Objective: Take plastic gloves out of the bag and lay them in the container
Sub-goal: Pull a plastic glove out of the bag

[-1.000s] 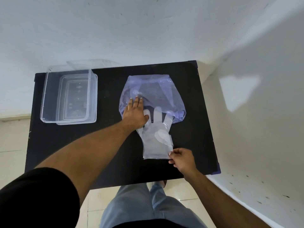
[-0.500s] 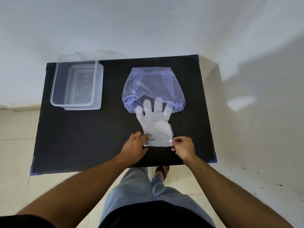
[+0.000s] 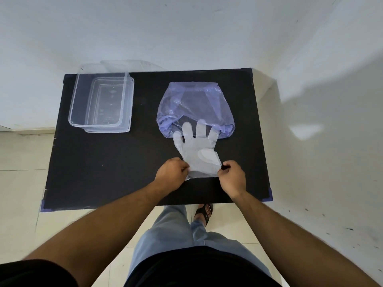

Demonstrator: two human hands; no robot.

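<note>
While the bag (image 3: 194, 106) covers its fingertips, both hands — left hand (image 3: 172, 174), right hand (image 3: 232, 177) — pinch the glove (image 3: 200, 154) cuff.

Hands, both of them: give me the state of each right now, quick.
Left hand: closed, pinching the left cuff corner of the plastic glove.
Right hand: closed, pinching the right cuff corner of the same glove.

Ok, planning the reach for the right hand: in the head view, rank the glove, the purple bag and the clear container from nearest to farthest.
1. glove: pinched at its cuff by the right hand.
2. purple bag: beyond the glove, farther up the table.
3. clear container: far left corner.
</note>
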